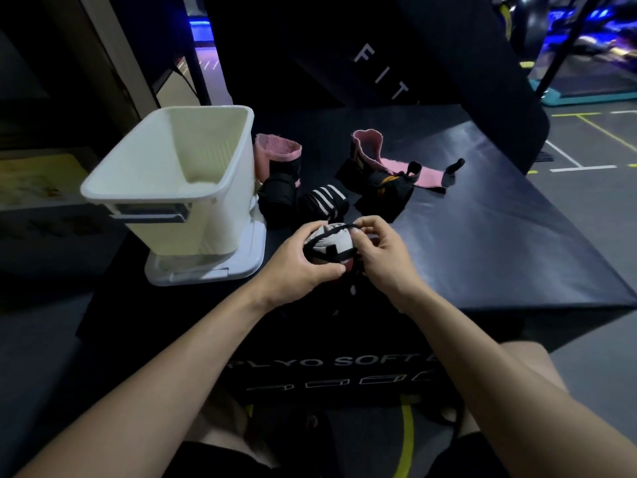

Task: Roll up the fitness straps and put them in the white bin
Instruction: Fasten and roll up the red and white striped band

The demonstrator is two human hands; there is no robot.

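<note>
Both forearms reach forward, left hand and right hand clamped around a rolled strap.

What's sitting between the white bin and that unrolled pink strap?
In the head view, a pink-and-black rolled strap beside the white bin, then a black-and-white striped roll.

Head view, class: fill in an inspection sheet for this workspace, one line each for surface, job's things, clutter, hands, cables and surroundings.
Surface: black plyo soft box, top dark and smooth.
Job's things: white bin at the left, standing on its lid, looks empty; grey-white strap half rolled; pink strap roll beside the bin; black striped roll; pink-and-black strap lying unrolled.
Clutter: nothing seen.
Hands: left hand grips the roll; right hand fingers pinch its black loop.
Cables: nothing seen.
Surroundings: dim gym, floor markings, blue lighting behind.
</note>
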